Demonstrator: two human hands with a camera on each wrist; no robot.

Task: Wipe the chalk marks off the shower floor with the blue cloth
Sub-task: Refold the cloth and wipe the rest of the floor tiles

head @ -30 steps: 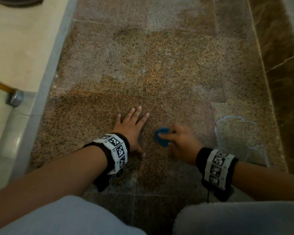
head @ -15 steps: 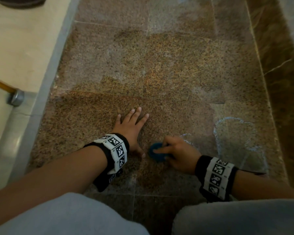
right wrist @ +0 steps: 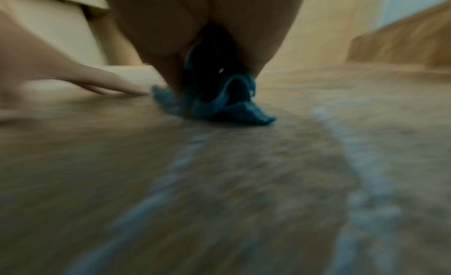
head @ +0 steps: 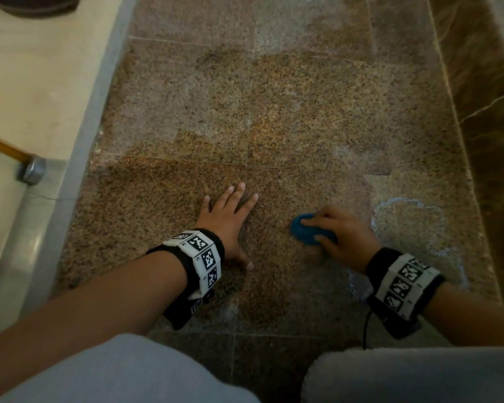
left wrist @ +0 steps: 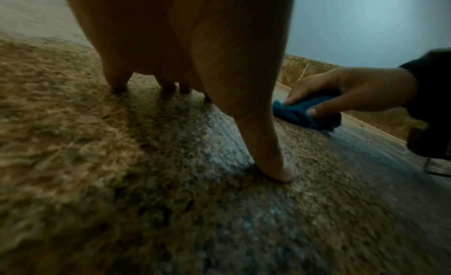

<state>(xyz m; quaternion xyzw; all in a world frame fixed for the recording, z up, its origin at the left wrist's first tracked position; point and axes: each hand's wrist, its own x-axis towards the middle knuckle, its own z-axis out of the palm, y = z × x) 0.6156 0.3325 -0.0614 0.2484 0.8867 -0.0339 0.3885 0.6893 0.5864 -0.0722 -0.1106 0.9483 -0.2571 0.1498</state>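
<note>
Left hand (head: 226, 219) flat with fingers spread straight, right hand (head: 342, 235) curled, both arms reaching forward.

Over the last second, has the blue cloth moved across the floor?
Yes. The blue cloth, gripped by the right hand, slid toward the planted left hand half a second ago, then back rightward toward the chalk outline.

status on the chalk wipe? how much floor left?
Done, apparently: the speckled brown stone shower floor ahead shows only faint hazy smears. In hand: the right hand grips the bunched blue cloth against the floor while the left hand rests flat. Left: the pale looped chalk outline to the right of the cloth, plus chalk lines near the right wrist.
</note>
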